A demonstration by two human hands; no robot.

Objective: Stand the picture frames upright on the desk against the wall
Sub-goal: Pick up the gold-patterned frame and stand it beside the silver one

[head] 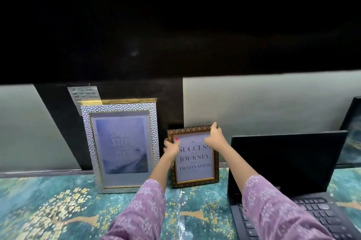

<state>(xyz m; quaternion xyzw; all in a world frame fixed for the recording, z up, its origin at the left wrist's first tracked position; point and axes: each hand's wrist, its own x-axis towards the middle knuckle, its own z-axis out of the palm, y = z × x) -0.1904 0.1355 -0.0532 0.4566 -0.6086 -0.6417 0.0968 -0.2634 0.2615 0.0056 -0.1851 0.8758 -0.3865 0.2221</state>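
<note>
A small dark patterned frame (195, 173) with a "Success is a journey" print stands upright on the desk (58, 200), leaning back at the wall (263, 103). My left hand (171, 147) grips its upper left edge. My right hand (214, 137) holds its top right corner. To its left a larger silver textured frame (154, 142) with a blue print stands upright against the wall, apart from both hands.
An open black laptop (289, 161) stands just right of the small frame, under my right forearm. A dark framed panel (351, 132) leans at the far right. The desk has a teal and gold patterned surface. A dark overhang fills the upper view.
</note>
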